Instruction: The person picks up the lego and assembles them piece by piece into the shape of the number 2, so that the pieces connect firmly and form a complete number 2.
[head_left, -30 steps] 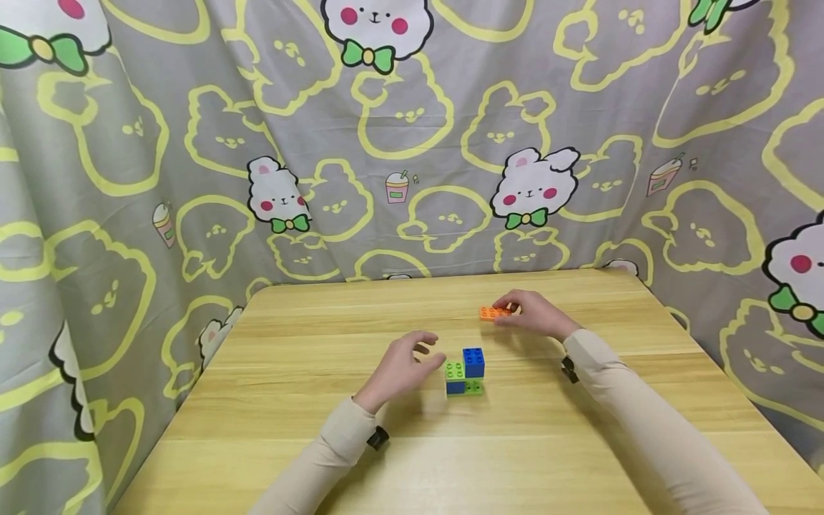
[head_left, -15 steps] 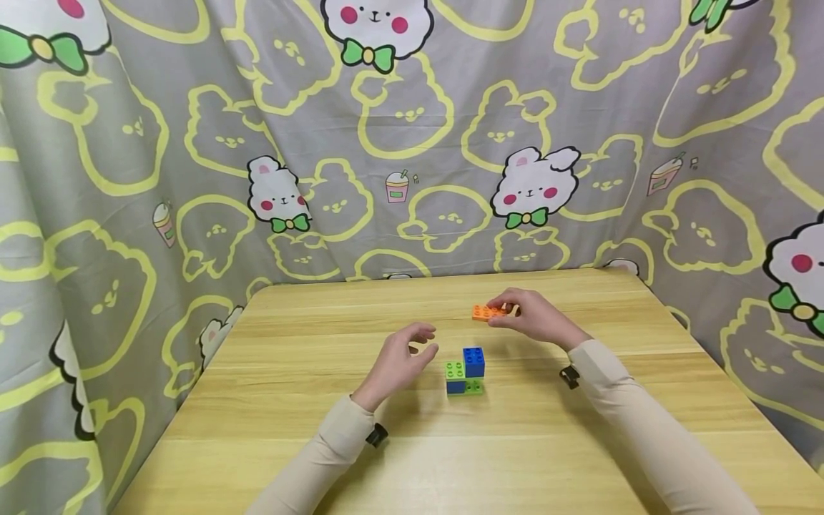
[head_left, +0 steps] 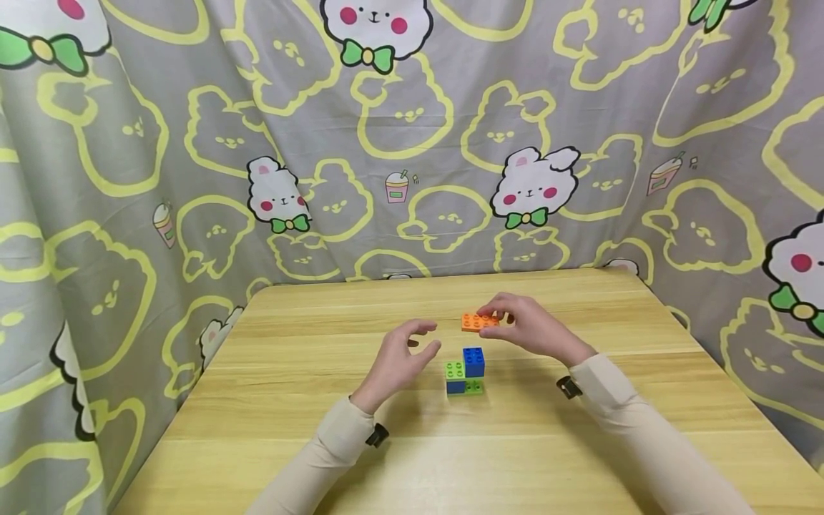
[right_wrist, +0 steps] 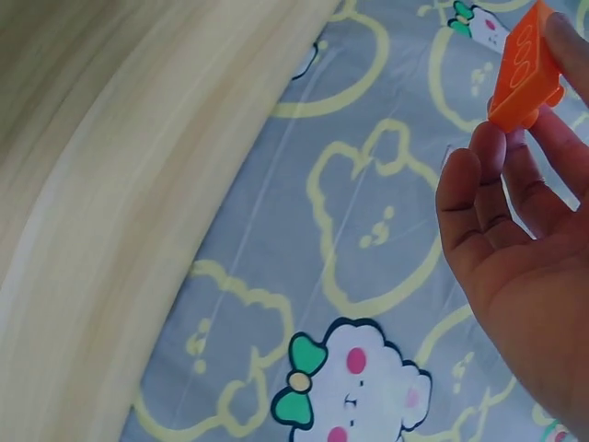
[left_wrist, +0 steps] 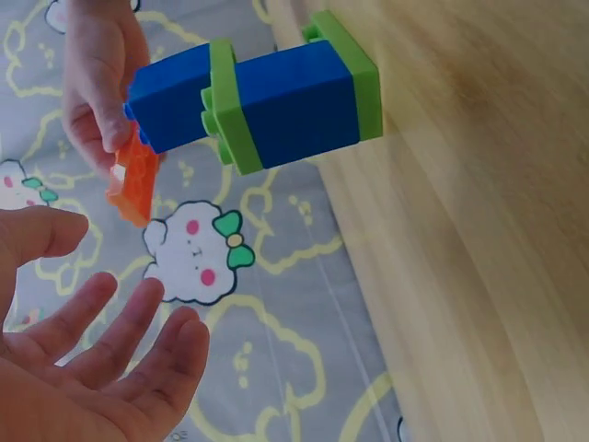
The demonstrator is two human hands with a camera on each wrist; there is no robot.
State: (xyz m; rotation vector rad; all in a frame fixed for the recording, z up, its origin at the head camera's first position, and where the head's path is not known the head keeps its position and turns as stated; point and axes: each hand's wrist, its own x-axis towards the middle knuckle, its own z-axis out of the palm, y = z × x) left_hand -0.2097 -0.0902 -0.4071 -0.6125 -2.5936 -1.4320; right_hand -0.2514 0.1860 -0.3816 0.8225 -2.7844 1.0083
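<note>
My right hand pinches a flat orange toy building brick between thumb and fingers, behind the stack in the head view. The right wrist view shows the orange brick raised off the table, its studs toward the fingers. A stack of green and blue building bricks stands on the table, a blue brick at its top right. To the stack's left, my left hand hovers with relaxed, slightly bent fingers and holds nothing. In the left wrist view its fingers are apart from the stack.
The wooden table has its far edge against a grey curtain with cartoon prints. More curtain hangs along the left and right sides. Each wrist carries a small black camera.
The right hand has carried the orange brick leftward and a little nearer, toward the stack. My left hand has drawn slightly back from the stack, which has stayed in place.
</note>
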